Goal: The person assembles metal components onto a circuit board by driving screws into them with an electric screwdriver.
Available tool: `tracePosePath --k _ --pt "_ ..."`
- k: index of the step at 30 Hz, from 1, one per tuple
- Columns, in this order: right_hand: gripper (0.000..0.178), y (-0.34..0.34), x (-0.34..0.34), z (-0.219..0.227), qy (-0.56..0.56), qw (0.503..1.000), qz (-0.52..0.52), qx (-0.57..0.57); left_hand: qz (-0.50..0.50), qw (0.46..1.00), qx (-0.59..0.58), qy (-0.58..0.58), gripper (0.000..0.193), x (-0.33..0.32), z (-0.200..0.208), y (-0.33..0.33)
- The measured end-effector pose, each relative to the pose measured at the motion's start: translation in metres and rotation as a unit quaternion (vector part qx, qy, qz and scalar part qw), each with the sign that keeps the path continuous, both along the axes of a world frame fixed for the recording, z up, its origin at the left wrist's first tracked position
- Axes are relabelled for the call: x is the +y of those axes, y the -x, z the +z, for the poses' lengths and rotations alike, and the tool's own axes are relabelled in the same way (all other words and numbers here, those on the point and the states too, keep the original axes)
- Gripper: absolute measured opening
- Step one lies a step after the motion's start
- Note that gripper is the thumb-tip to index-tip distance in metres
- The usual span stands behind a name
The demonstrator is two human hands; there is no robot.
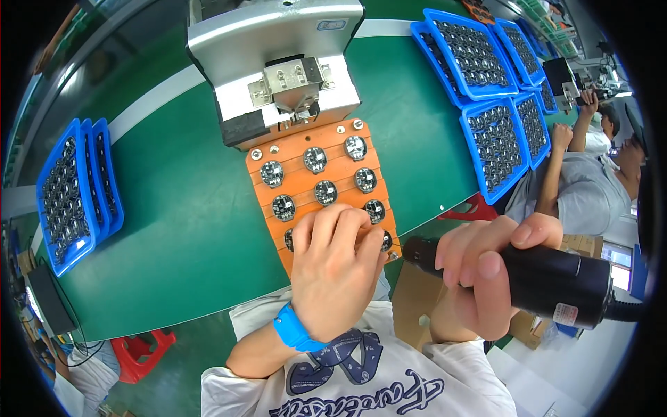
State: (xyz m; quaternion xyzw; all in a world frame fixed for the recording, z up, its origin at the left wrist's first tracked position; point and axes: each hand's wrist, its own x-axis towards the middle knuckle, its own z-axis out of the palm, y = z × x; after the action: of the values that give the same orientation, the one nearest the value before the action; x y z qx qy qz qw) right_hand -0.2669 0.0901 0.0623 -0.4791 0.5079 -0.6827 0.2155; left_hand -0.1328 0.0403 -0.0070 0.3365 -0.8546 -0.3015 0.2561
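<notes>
An orange fixture plate [299,189] lies at the table's front edge, with round black circuit boards [315,160] seated in rows across it. Over its nearest row, my left hand [333,271], with a blue wristband, rests with fingers bent and pressed together. The fingertips, and whatever they may pinch, are hidden under the hand. My right hand [486,271] is wrapped round a black cylindrical electric screwdriver [563,278] with a cable at its back end. The tool lies nearly level, its narrow front end by the plate's near right corner.
A silver metal machine [271,35] with a bracket stands behind the plate on the green table [180,229]. Blue trays [114,222] of small round parts stand at left; more blue trays [479,94] are at right. A co-worker [587,184] sits at right. A red stool [142,358] stands lower left.
</notes>
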Motion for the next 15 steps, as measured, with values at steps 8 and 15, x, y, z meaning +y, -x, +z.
tracePosePath --k 8,15 --pt "0.032 -0.008 0.000 -0.004 -0.038 0.998 -0.045 -0.038 0.001 1.000 0.012 0.009 0.026 0.000 -0.001 0.001" --pt "0.031 -0.002 0.009 -0.014 0.000 1.000 -0.008 -0.016 -0.006 1.000 0.009 -0.005 0.029 0.000 -0.003 0.001"
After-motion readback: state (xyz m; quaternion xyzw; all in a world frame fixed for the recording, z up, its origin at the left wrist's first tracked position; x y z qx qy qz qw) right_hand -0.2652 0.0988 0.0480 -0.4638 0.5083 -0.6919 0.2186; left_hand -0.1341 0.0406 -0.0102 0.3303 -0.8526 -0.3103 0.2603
